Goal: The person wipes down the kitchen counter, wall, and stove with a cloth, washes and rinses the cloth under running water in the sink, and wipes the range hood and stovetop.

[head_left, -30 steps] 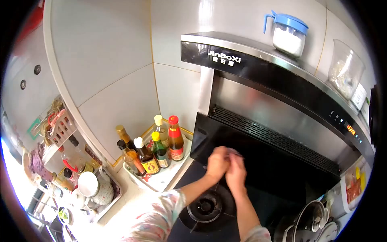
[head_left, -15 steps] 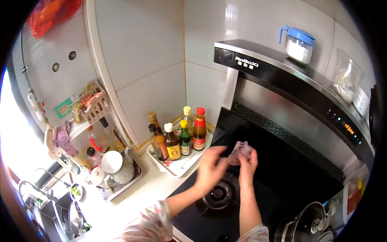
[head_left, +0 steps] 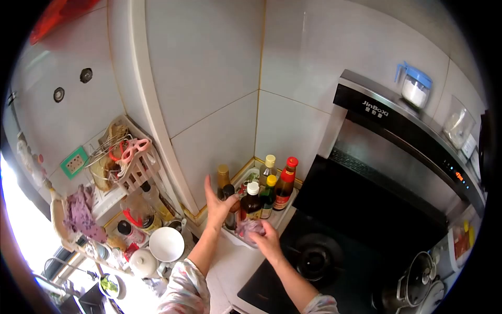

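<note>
My right hand is closed on a crumpled purple cloth, held at the front of a white tray of bottles. My left hand is open at the tray's left side, with fingers spread, one pointing up. It is beside a black-capped bottle; whether it touches that bottle I cannot tell. Behind the cloth stands a dark sauce bottle with a white cap. A green bottle with a yellow cap and a red-capped sauce bottle stand to its right. A gold-capped bottle is farther back.
On the right is a black gas stove with a burner and a lidded pot, under a range hood. At left stand a white bowl, a lidded jar and a rack basket holding pink scissors.
Both hands have moved left from over the stove to the bottle tray, the cloth going with my right hand. The camera view has shifted left.
</note>
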A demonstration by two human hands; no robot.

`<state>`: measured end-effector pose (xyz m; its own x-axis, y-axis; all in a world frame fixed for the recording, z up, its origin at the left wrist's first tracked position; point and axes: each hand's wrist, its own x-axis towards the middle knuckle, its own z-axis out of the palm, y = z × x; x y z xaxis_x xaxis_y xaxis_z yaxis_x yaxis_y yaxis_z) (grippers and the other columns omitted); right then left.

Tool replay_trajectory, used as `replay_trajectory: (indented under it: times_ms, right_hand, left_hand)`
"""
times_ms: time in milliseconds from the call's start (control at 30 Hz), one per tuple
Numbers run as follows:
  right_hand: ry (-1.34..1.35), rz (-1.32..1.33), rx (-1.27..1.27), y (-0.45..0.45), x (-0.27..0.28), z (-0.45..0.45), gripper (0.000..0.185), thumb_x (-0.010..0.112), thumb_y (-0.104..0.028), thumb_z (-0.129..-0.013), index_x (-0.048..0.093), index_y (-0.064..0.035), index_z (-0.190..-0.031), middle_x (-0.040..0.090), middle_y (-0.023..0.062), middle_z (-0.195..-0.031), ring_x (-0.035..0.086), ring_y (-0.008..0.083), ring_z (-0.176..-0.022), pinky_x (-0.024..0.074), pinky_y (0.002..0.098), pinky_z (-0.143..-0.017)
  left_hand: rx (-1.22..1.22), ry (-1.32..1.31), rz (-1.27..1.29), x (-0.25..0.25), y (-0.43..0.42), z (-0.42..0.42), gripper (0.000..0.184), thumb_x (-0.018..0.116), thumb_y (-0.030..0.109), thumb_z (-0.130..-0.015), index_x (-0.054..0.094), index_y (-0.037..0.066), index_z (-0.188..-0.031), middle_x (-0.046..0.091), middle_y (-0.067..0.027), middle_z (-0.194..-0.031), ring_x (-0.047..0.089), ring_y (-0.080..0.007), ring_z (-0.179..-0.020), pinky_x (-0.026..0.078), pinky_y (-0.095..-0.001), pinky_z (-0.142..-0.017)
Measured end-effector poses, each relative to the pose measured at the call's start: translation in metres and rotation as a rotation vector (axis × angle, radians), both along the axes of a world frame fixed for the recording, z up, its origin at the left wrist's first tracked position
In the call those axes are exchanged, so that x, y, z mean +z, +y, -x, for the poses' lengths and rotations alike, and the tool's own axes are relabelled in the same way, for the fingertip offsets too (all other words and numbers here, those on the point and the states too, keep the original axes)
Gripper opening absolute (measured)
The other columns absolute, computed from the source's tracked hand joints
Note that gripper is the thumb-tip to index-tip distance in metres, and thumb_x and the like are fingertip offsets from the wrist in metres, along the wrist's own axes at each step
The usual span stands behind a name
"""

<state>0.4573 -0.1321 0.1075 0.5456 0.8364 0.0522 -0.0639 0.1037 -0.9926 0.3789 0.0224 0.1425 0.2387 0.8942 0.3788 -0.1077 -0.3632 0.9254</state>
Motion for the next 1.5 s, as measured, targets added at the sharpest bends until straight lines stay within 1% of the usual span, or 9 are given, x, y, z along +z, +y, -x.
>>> replay_trajectory:
  times_ms: [100,300,533,633,767,933,1033,1167,1500]
  right_hand:
    - [0.01,-0.029,0.012,0.018,-0.023,0.02,0.037,0.065,-0.008,-0.078,0.053,0.0005,-0.113,0.062,0.0061,-0.097,0.059,0.011,-0.087,0.0478,0.0241,-0.076]
    - [0.225,-0.2,-0.121,0.023,-0.009,0.03,0.037,0.06,0.002,-0.081,0.051,0.0,-0.116,0.059,0.0039,-0.104,0.057,0.0113,-0.092,0.0467,0.0243,-0.082]
    - [0.331,-0.481,-0.116,0.057,0.021,0.033,0.041,0.059,-0.004,-0.086,0.043,0.0007,-0.124,0.055,0.0074,-0.114,0.053,0.0126,-0.103,0.0432,0.0262,-0.09]
    - [0.216,-0.534,-0.095,0.081,0.057,0.033,0.044,0.055,-0.001,-0.088,0.039,-0.0001,-0.128,0.052,0.0078,-0.117,0.052,0.0144,-0.107,0.0416,0.0272,-0.094]
    - [-0.123,-0.428,-0.113,0.142,0.069,0.027,0.04,0.056,-0.009,-0.089,0.043,-0.0014,-0.126,0.054,0.0074,-0.117,0.054,0.0138,-0.105,0.0451,0.0251,-0.085]
    - [-0.202,-0.478,-0.299,0.232,0.095,0.036,0.042,0.05,-0.016,-0.09,0.04,-0.001,-0.128,0.035,0.0217,-0.137,0.035,0.0338,-0.127,0.0311,0.0405,-0.103]
    - [-0.458,-0.442,-0.509,0.274,0.093,0.017,0.045,0.048,-0.014,-0.089,0.037,-0.0006,-0.131,0.029,0.0228,-0.141,0.027,0.0359,-0.132,0.0235,0.0434,-0.108]
    - [-0.228,-0.348,-0.738,0.329,0.066,-0.041,0.047,0.043,-0.014,-0.088,0.036,-0.0006,-0.133,0.03,0.0182,-0.142,0.026,0.0313,-0.134,0.0213,0.0411,-0.108]
    - [0.308,0.15,-0.733,0.332,-0.047,-0.07,0.038,0.041,-0.021,-0.088,0.049,0.0033,-0.116,0.05,0.0233,-0.119,0.048,0.0356,-0.11,0.0374,0.0441,-0.092]
  left_hand:
    - [-0.057,0.118,-0.1,0.013,0.023,-0.005,0.1,0.076,0.016,-0.061,0.016,-0.001,-0.139,0.028,-0.0231,-0.14,0.029,-0.0332,-0.13,0.025,-0.0391,-0.107]
    - [-0.217,0.366,-0.075,0.035,0.045,-0.01,0.06,0.067,0.019,-0.066,0.048,0.007,-0.122,0.044,-0.0187,-0.123,0.043,-0.0331,-0.116,0.035,-0.0373,-0.098]
    - [0.079,0.48,-0.151,0.035,0.001,0.005,0.033,0.059,0.008,-0.07,0.054,0.005,-0.102,0.054,-0.0122,-0.092,0.056,-0.0265,-0.084,0.045,-0.0365,-0.073]
    - [0.134,0.255,0.178,0.03,-0.017,0.022,0.026,0.055,0.003,-0.071,0.055,0.004,-0.097,0.052,-0.0087,-0.089,0.052,-0.02,-0.077,0.044,-0.0301,-0.069]
    - [0.243,0.151,0.094,0.009,-0.008,0.038,0.023,0.049,-0.006,-0.07,0.055,0.002,-0.09,0.051,-0.0016,-0.076,0.046,-0.0105,-0.068,0.04,-0.0237,-0.057]
    - [0.206,0.059,0.172,0.02,-0.01,0.039,0.021,0.048,-0.006,-0.071,0.056,0.001,-0.089,0.052,-0.0025,-0.077,0.048,-0.0094,-0.064,0.042,-0.0226,-0.057]
    - [0.203,-0.021,0.251,0.02,-0.015,0.044,0.025,0.047,-0.008,-0.07,0.054,0.0,-0.093,0.051,-0.0048,-0.082,0.052,-0.0112,-0.068,0.045,-0.0229,-0.057]
    - [0.217,0.016,0.227,0.018,-0.018,0.047,0.028,0.046,-0.01,-0.07,0.053,0.001,-0.095,0.05,-0.0068,-0.095,0.055,-0.0133,-0.072,0.049,-0.0248,-0.062]
    - [0.164,0.004,0.214,0.01,-0.005,0.055,0.029,0.046,-0.011,-0.072,0.052,0.001,-0.098,0.051,-0.0081,-0.098,0.053,-0.015,-0.078,0.054,-0.0274,-0.066]
